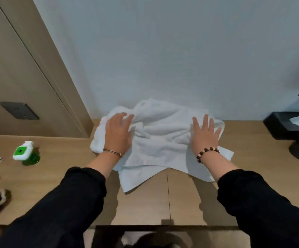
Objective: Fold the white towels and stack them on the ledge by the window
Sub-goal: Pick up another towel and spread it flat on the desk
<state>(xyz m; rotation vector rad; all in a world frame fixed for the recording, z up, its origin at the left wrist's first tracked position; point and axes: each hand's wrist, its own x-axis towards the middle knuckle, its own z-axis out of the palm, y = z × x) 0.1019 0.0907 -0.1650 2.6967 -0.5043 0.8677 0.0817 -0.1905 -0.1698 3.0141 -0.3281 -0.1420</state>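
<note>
left hand (118, 135) grips a bunched fold of the white towel (160, 138); right hand (205, 135) presses flat, fingers straight; creases risk a lopsided fold

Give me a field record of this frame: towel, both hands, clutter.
towel: white, crumpled, not folded, lying on wood top against the wall
left hand: on the towel's left part, fingers bent, grip unclear
right hand: flat on the towel's right part, fingers spread
bottle: green, white cap, left of the towel, apart from it
socket: dark, on the panel at left
</note>
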